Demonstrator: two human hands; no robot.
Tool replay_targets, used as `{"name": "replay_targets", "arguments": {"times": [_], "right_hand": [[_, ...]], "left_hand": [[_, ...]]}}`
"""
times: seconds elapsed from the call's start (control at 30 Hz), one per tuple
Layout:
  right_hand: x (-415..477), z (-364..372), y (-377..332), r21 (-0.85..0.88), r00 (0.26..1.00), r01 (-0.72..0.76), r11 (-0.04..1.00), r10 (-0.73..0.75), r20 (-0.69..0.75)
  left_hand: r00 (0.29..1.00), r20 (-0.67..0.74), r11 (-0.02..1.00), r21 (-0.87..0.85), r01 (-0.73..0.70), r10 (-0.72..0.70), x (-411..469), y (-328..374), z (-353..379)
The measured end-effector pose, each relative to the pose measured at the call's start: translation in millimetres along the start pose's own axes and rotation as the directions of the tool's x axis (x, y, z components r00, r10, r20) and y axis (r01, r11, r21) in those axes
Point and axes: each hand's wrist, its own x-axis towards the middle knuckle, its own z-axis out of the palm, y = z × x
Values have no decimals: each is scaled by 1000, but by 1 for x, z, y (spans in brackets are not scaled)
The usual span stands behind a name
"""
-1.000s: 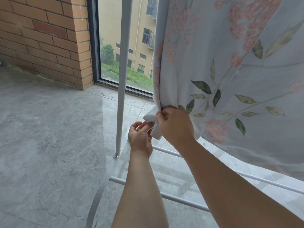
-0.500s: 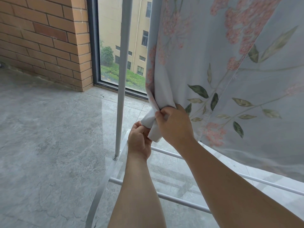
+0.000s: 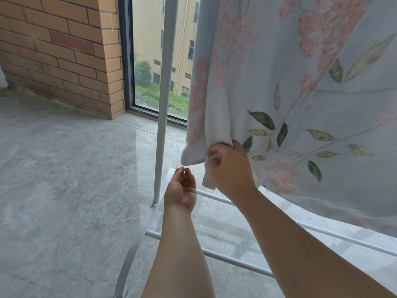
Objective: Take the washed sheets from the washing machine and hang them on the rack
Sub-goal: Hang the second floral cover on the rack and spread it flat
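Note:
A pale blue sheet [image 3: 300, 100] with pink flowers and green leaves hangs from above and fills the right half of the view. My right hand [image 3: 231, 168] grips its lower left corner, with a white fold bunched in the fingers. My left hand [image 3: 181, 188] hangs just below and left of that corner, palm up, fingers loosely curled and holding nothing. The white rack's upright pole [image 3: 164, 100] stands just left of the sheet. Its low horizontal bars [image 3: 236, 260] run under my forearms. The top of the rack is out of view.
A brick wall [image 3: 58, 52] stands at the back left beside a dark-framed window [image 3: 148, 61] that reaches the floor. Grey marble-look tiles [image 3: 64, 190] cover the floor to the left. The rack's curved foot [image 3: 129, 265] lies near my left forearm.
My left hand has let go of the sheet corner and dropped slightly, opening palm up. My right hand still holds the corner, now lifted a little higher.

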Motion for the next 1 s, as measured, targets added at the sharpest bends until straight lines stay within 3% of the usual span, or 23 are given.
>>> {"name": "replay_targets", "arguments": {"times": [0.1, 0.17, 0.27, 0.4, 0.47, 0.6, 0.67, 0.73, 0.8, 0.87, 1.0], "right_hand": [[-3, 2, 1, 34, 1000, 13, 999, -14, 17], [-7, 0, 3, 177, 993, -7, 984, -14, 114], [-20, -9, 9, 457, 941, -215, 863, 58, 334], [-35, -21, 35, 562, 911, -410, 719, 351, 216], [-42, -22, 50, 588, 828, -525, 616, 530, 183], [-49, -22, 72, 680, 607, -677, 282, 737, 298], [-50, -23, 78, 690, 501, -711, 138, 787, 359], [-53, -27, 85, 681, 434, -731, 35, 794, 425], [-59, -33, 94, 707, 395, -699, -102, 769, 502], [-66, -45, 104, 759, 397, -611, -225, 743, 540], [-76, -75, 134, 861, 411, -425, -278, 789, 458]], "left_hand": [[998, 60, 1000, 20, -13, 11, -3, -3, -1], [993, 115, 999, 31, -37, 33, -5, -5, 1], [988, 135, 994, 62, -85, 76, 0, -9, 2], [991, 109, 991, 109, -83, 71, 1, -13, -2], [991, 129, 993, 110, -40, 25, -5, -18, 0], [989, 25, 987, 69, 144, -146, -7, -35, -5], [976, 47, 955, 218, 199, -214, -6, -45, -17], [944, 175, 864, 475, 168, -280, -13, -55, -24], [915, 271, 825, 556, 105, -299, -20, -62, -13], [917, 335, 878, 477, 35, -218, -19, -67, 6], [902, 430, 985, 148, -91, 19, -11, -62, 39]]}}
